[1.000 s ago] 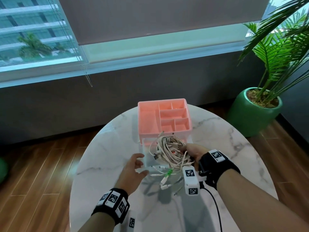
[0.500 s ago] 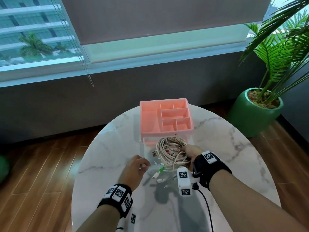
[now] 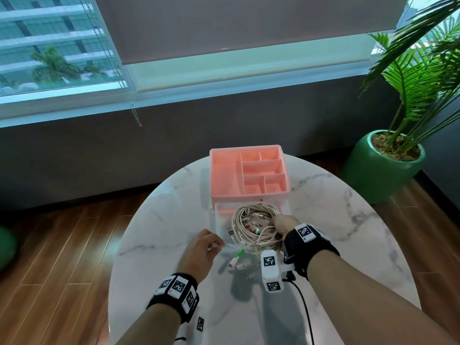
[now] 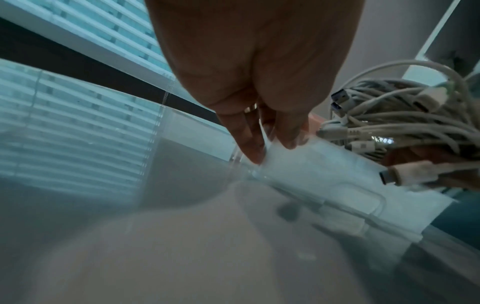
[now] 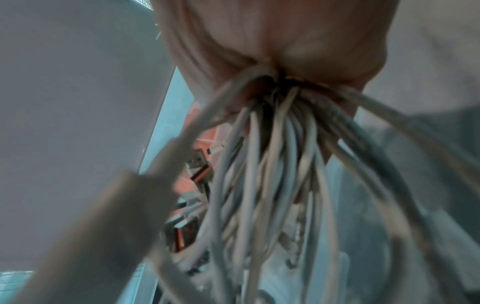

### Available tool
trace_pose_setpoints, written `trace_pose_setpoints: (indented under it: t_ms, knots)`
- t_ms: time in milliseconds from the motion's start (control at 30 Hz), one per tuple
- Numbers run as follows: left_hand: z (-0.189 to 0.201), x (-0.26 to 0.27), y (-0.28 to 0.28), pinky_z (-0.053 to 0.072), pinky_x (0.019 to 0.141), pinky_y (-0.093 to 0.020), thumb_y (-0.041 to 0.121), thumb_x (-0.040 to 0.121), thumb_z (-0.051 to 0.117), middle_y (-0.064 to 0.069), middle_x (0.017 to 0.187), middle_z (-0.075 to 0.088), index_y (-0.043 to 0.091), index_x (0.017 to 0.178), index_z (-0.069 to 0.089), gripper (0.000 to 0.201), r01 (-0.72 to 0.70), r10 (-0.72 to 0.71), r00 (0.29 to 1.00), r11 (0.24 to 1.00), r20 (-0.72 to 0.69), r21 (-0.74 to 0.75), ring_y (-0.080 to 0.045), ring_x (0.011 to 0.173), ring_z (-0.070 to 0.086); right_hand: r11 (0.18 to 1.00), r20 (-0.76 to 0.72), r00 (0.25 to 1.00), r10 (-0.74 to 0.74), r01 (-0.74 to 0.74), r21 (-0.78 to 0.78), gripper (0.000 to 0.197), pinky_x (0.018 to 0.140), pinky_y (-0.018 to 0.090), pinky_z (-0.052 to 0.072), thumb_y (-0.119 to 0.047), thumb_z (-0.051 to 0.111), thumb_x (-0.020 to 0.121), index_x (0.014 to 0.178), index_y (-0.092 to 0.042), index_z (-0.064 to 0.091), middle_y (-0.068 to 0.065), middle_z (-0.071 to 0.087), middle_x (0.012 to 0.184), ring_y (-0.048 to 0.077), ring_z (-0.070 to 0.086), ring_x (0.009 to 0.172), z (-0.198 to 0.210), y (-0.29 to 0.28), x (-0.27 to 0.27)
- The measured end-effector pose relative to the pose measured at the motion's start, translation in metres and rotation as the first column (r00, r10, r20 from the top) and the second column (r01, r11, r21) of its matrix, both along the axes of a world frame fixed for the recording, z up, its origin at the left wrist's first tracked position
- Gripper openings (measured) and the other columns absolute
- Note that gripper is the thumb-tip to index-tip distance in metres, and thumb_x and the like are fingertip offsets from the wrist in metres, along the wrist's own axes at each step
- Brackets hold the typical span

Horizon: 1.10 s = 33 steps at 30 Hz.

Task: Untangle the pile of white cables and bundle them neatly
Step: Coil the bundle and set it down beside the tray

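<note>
My right hand (image 3: 282, 224) grips a tangled coil of white cables (image 3: 254, 225) with USB plugs, held just in front of the pink organizer. In the right wrist view the cables (image 5: 272, 164) fan out from the closed fist (image 5: 280, 41). My left hand (image 3: 214, 244) pinches the edge of a clear plastic bag (image 3: 222, 220) that lies under the coil. The left wrist view shows finger and thumb (image 4: 270, 150) closed on the translucent bag (image 4: 324, 170), with the cables (image 4: 405, 123) to the right. Loose cable ends with a green tag (image 3: 240, 252) trail onto the table.
A pink compartment organizer (image 3: 249, 170) stands at the far side of the round marble table (image 3: 161, 220). A green plant pot (image 3: 380, 168) sits on the floor at the right. A black cord (image 3: 303, 302) runs from my right wrist camera.
My left hand was open beside the coil and its fingers have now closed on the clear bag's edge. The right hand has kept hold of the cables, almost in place.
</note>
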<state>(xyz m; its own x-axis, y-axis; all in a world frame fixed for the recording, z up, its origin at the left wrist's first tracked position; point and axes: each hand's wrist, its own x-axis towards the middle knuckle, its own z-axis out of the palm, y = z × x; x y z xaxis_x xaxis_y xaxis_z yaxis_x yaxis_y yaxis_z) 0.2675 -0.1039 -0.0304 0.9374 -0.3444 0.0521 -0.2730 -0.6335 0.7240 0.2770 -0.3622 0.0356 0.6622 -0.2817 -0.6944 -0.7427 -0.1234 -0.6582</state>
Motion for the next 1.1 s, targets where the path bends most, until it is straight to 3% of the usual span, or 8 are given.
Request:
trace_pose_setpoints:
  t_ms: [100,267,600,700,833,933,1000,1100]
  knots:
    - [-0.002,0.001,0.001,0.053,0.078,-0.024,0.001,0.091,0.069,0.013,0.091,0.062,0.02,0.085,0.073,0.02,0.026,-0.027,0.999,0.999,0.021,0.027,-0.004,0.082,0.063,0.988,-0.058,0.994,0.096,-0.102,-0.113,0.04,0.037,0.01,0.043,-0.009,0.051,0.098,0.136,0.001,0.054,0.019,0.058,0.134,0.017,0.052,0.088,-0.009,0.001,-0.002]
    - [-0.001,-0.003,0.001,0.053,0.079,-0.022,0.004,0.092,0.07,0.023,0.091,0.056,0.019,0.088,0.074,0.016,0.091,-0.092,0.995,0.994,0.031,0.055,0.0,0.081,0.06,0.916,-0.122,0.957,0.264,-0.288,-0.279,0.023,0.082,0.029,0.046,-0.01,0.046,0.1,0.106,-0.006,0.068,0.016,0.063,0.131,0.022,0.059,0.1,0.018,0.011,0.012]
    - [-0.006,-0.009,0.005,0.051,0.077,-0.018,0.004,0.091,0.069,0.016,0.091,0.06,0.021,0.086,0.072,0.018,0.069,-0.069,0.998,0.998,-0.003,0.012,-0.004,0.081,0.062,0.785,-0.322,0.881,0.347,-0.46,-0.414,0.04,0.083,0.036,0.056,-0.02,0.08,0.073,0.108,-0.007,0.066,0.015,0.067,0.102,0.031,0.063,0.09,0.004,0.016,0.024]
    - [-0.007,-0.009,0.004,0.052,0.076,-0.021,0.005,0.09,0.071,0.015,0.09,0.06,0.022,0.086,0.072,0.017,0.059,-0.059,0.998,0.998,-0.006,0.006,-0.005,0.079,0.063,0.781,-0.303,0.897,0.322,-0.433,-0.45,0.065,0.094,0.044,0.055,-0.028,0.076,0.069,0.126,-0.001,0.061,0.022,0.063,0.122,0.036,0.063,0.11,-0.013,0.025,0.025]
    - [-0.004,-0.01,0.004,0.054,0.078,-0.024,0.006,0.089,0.072,0.014,0.09,0.06,0.021,0.085,0.071,0.016,0.063,-0.063,0.998,0.998,-0.022,-0.022,-0.006,0.079,0.064,0.847,-0.239,0.946,0.217,-0.304,-0.435,0.039,0.094,0.03,0.05,-0.016,0.062,0.094,0.13,-0.002,0.06,0.016,0.062,0.127,0.03,0.061,0.118,-0.017,0.03,0.024]
    - [-0.002,-0.01,0.004,0.055,0.079,-0.026,0.007,0.091,0.07,0.013,0.091,0.06,0.02,0.087,0.073,0.014,0.067,-0.067,0.997,0.998,-0.04,0.002,-0.006,0.08,0.064,0.979,-0.15,0.987,0.056,-0.084,-0.184,0.04,0.063,0.012,0.052,-0.016,0.046,0.103,0.14,-0.001,0.05,0.015,0.055,0.138,0.03,0.056,0.125,-0.024,0.033,0.027]
    - [-0.001,-0.01,0.004,0.055,0.08,-0.028,0.009,0.092,0.069,0.014,0.093,0.059,0.021,0.089,0.072,0.013,0.072,-0.072,0.997,0.997,-0.04,0.012,-0.004,0.081,0.064,0.986,-0.134,0.981,-0.139,0.124,-0.113,0.043,0.06,0.021,0.049,-0.033,0.051,0.099,0.123,0.0,0.063,0.015,0.065,0.121,0.03,0.064,0.107,-0.026,0.03,0.028]
    - [0.004,-0.013,0.003,0.055,0.083,-0.028,0.009,0.091,0.068,0.014,0.097,0.059,0.022,0.093,0.072,0.014,0.076,-0.074,0.996,0.997,-0.054,0.028,-0.001,0.085,0.062,0.987,-0.089,0.986,-0.139,0.13,-0.096,0.061,0.074,0.033,0.056,-0.062,0.068,0.068,0.096,-0.009,0.072,0.009,0.073,0.088,0.026,0.069,0.077,-0.028,0.023,0.028]
